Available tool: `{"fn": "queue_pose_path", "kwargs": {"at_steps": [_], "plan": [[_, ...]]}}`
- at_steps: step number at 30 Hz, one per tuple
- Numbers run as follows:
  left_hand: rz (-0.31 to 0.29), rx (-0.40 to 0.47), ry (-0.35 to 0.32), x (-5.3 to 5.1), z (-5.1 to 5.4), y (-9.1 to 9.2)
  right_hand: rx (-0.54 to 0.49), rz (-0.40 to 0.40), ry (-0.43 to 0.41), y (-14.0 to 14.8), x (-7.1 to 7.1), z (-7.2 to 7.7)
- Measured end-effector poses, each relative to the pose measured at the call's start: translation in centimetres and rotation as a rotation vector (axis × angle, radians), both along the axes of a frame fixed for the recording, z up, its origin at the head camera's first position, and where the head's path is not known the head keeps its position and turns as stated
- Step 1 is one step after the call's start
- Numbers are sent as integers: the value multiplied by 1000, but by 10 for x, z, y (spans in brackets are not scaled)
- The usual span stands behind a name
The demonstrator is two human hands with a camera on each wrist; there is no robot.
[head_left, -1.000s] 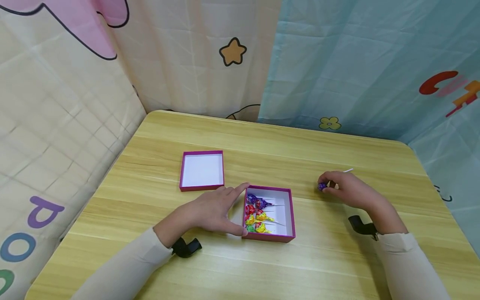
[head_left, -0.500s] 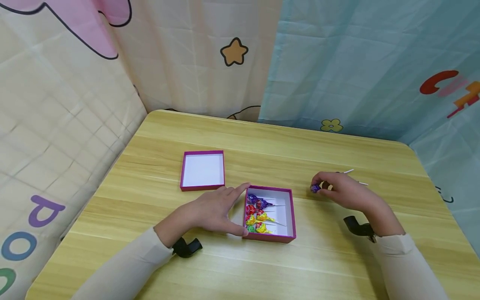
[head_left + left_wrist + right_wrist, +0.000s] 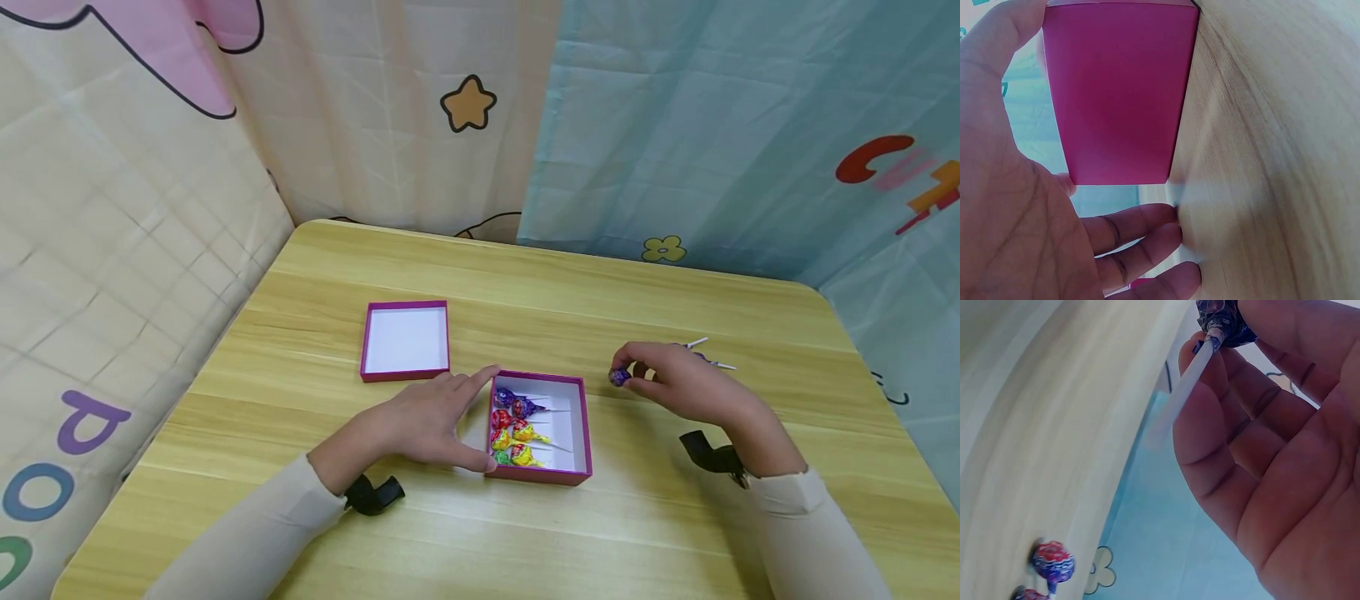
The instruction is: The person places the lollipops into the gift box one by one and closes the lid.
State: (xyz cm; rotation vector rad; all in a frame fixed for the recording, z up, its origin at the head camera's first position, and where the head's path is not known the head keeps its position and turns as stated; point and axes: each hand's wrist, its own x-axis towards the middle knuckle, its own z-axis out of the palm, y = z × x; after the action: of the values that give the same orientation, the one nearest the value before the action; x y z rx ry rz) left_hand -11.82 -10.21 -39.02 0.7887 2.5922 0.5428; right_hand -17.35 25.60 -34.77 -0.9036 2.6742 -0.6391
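In the head view, my left hand (image 3: 431, 417) holds the left side of an open magenta box (image 3: 587, 433), thumb at the near corner and index finger at the far corner. Its outer wall (image 3: 1119, 100) fills much of the left wrist view; the other fingers rest on the table. Several wrapped lollipops (image 3: 522, 430) lie in two columns along the box's left part, sticks to the right. Right of the box, my right hand (image 3: 686, 383) pinches a purple-wrapped lollipop (image 3: 618, 377) by its head. Its white stick (image 3: 1182, 394) points back under the palm in the right wrist view.
A shallow magenta lid (image 3: 405, 340), white inside, lies behind my left hand. Two more lollipops lie beyond my right hand, their sticks (image 3: 723, 366) showing; one red-and-purple head (image 3: 1054, 561) is plain in the right wrist view. Printed curtains (image 3: 675, 125) hang behind the wooden table (image 3: 517, 542).
My right hand has moved left toward the box with the lollipop, uncovering more of the two lollipops behind it. My left hand and the box stay in place.
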Motion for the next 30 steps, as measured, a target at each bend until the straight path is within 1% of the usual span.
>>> {"fn": "queue_pose_path", "kwargs": {"at_steps": [6,18,26,30], "plan": [[0,-2,-7,0,1,0,-2,21,-2,-8,6,8],[1,-3,-14,0,0,0,-22,120,-21,-30,15,25],[0,-8,-12,-1,0,0,-50,219,-22,-49,20,26],[-1,-6,-12,-1,0,0,-52,261,-47,-58,21,25]]}}
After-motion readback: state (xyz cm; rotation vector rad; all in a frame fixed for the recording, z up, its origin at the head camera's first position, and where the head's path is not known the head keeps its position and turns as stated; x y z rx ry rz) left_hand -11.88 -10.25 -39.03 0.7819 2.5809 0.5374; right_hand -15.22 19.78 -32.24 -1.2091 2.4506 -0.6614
